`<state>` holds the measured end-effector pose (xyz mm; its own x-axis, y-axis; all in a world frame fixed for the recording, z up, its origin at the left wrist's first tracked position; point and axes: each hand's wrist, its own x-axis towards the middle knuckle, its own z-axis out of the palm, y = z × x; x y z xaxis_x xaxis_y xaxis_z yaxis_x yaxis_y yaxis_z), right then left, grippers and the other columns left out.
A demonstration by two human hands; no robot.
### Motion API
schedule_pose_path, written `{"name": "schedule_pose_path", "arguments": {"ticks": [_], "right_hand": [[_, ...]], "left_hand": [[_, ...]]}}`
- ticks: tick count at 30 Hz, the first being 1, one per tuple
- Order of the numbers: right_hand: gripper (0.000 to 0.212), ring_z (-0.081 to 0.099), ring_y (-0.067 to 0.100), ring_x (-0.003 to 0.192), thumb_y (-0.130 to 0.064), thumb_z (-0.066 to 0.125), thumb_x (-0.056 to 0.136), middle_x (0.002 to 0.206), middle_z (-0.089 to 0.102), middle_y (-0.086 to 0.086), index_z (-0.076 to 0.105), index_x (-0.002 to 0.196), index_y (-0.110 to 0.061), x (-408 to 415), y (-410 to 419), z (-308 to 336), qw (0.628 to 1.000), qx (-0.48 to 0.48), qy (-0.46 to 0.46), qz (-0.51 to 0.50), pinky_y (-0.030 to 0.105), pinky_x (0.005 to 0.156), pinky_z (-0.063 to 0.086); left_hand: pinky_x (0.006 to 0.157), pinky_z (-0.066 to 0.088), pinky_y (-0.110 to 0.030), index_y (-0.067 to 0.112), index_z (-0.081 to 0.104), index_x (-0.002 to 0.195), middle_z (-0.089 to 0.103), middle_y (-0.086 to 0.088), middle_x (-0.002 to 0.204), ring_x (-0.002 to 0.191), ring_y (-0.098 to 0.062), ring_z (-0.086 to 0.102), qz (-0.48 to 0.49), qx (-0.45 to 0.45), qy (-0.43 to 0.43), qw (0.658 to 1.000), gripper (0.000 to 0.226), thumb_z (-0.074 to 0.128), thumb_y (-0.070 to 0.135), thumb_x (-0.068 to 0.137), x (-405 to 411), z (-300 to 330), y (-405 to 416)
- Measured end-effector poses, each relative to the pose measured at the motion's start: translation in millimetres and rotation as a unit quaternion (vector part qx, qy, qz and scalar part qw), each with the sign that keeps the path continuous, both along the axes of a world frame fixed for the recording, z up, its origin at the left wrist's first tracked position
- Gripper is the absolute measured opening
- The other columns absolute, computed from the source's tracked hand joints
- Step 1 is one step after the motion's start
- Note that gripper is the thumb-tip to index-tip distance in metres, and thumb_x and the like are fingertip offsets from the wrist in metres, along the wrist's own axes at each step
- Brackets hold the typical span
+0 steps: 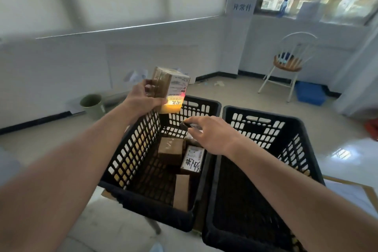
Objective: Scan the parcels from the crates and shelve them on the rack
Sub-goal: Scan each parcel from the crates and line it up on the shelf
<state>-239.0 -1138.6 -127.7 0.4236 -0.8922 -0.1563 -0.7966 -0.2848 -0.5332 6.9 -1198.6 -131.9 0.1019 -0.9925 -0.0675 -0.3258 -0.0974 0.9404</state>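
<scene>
Right crate: black perforated plastic crate [294,149], nearest on the right side; its latticed walls are rigid and no parcels show inside it.
Left crate: black perforated plastic crate of the same pattern [131,161], touching the right crate along their adjoining rims; it stands on a support of which only a leg shows.
Remaining parcels: brown taped cardboard box [170,150], white-labelled parcel with black handwriting [193,160] just beside it, and flat plain cardboard parcel [181,192] nearer the viewer, all lying on the left crate's floor.
Right hand: right hand [212,137] over the far end of the left crate, fingers curled round a small dark scanner [189,125], which is largely hidden by the fingers.
Left hand: left hand [146,100] raised above the left crate's far rim, gripping the brown tape-wrapped cardboard parcel with white shipping label [170,90].
Key relation: the held parcel lies up and to the left of the scanner, near but apart, long axis roughly upright; its label faces the scanner, and an orange-red glow falls on the label's lower end.
Step in hand: judged as scanning; shelving is not yet done, and no rack is in view.
Surfaces: glossy tape, matt paper label, firm flat-sided box.
Background: white metal chair with round wooden seat [287,63] and green cylindrical bin [92,104] on the tiled floor.
</scene>
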Motion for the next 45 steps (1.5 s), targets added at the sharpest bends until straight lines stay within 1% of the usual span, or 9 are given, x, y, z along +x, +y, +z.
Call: {"name": "schedule_pose_path", "arguments": {"ticks": [6,13,17,19,23,26,30,39,45], "right_hand": [[0.041,0.066,0.024,0.111,-0.046,0.049,0.109,0.142,0.059,0.006,0.048,0.15,-0.046,1,-6,0,0.999,-0.022,0.029,0.031,0.046,0.101,0.056],[0.041,0.067,0.018,0.106,-0.042,0.05,0.11,0.134,0.064,0.003,0.049,0.152,-0.042,-1,-5,12,0.997,-0.024,0.04,0.054,0.038,0.095,0.057],[0.042,0.068,0.018,0.107,-0.04,0.051,0.11,0.132,0.067,0.002,0.049,0.152,-0.04,-2,-3,18,0.997,-0.027,0.038,0.066,0.037,0.096,0.055],[0.041,0.068,0.018,0.107,-0.04,0.052,0.11,0.13,0.068,0.002,0.05,0.151,-0.04,-3,-3,20,0.997,-0.025,0.037,0.069,0.039,0.098,0.055],[0.041,0.065,0.022,0.116,-0.04,0.053,0.11,0.138,0.065,0.003,0.051,0.151,-0.04,-5,-2,19,0.996,-0.023,0.038,0.072,0.043,0.103,0.053],[0.042,0.064,0.025,0.117,-0.044,0.052,0.109,0.14,0.061,0.006,0.05,0.15,-0.044,-5,-4,15,0.997,-0.024,0.042,0.065,0.047,0.104,0.054],[0.041,0.063,0.026,0.112,-0.047,0.052,0.108,0.137,0.057,0.007,0.049,0.148,-0.048,-5,-5,11,0.997,-0.032,0.044,0.061,0.048,0.1,0.056],[0.04,0.062,0.028,0.114,-0.049,0.053,0.107,0.137,0.055,0.006,0.048,0.146,-0.049,-3,-6,6,0.996,-0.04,0.058,0.06,0.052,0.1,0.055],[0.039,0.063,0.027,0.112,-0.048,0.053,0.107,0.137,0.056,0.006,0.05,0.146,-0.048,-3,-5,11,0.995,-0.045,0.066,0.067,0.049,0.097,0.057]], "left_hand": [[0.077,0.061,-0.03,0.014,0.048,0.143,0.061,-0.002,0.123,0.109,-0.016,0.064,0.02,-0.024,-0.001,1.0,0.067,0.08,-0.001,0.086,-3,12,3],[0.095,0.062,-0.051,0.015,0.047,0.146,0.06,-0.002,0.128,0.125,-0.029,0.06,0.037,-0.025,-0.033,0.998,0.076,0.085,-0.002,0.082,6,20,2],[0.093,0.062,-0.05,0.027,0.046,0.141,0.056,-0.006,0.131,0.128,-0.033,0.058,0.047,-0.038,-0.055,0.997,0.076,0.084,-0.002,0.082,6,22,3],[0.098,0.059,-0.056,0.041,0.033,0.155,0.054,-0.004,0.13,0.128,-0.032,0.057,0.039,-0.046,-0.054,0.997,0.098,0.081,-0.006,0.084,5,24,5],[0.106,0.051,-0.068,0.07,-0.006,0.155,0.022,-0.009,0.171,0.147,-0.038,0.042,-0.001,-0.079,-0.078,0.994,0.131,0.075,-0.008,0.088,1,31,9],[0.103,0.054,-0.064,0.062,0.007,0.159,0.029,-0.01,0.167,0.141,-0.035,0.042,0.002,-0.096,-0.121,0.988,0.116,0.075,-0.002,0.09,-1,33,9],[0.093,0.06,-0.062,0.047,0.032,0.144,0.045,-0.005,0.137,0.131,-0.039,0.049,0.023,-0.107,-0.141,0.984,0.077,0.074,0.009,0.092,-3,31,7],[0.087,0.063,-0.059,0.028,0.035,0.127,0.052,-0.022,0.131,0.111,-0.049,0.061,0.02,-0.117,-0.102,0.988,0.049,0.06,0.042,0.086,-9,34,7],[0.082,0.063,-0.047,0.024,0.04,0.13,0.049,-0.02,0.136,0.117,-0.047,0.059,0.048,-0.126,-0.125,0.983,0.04,0.065,0.023,0.099,-2,29,-1]]}}
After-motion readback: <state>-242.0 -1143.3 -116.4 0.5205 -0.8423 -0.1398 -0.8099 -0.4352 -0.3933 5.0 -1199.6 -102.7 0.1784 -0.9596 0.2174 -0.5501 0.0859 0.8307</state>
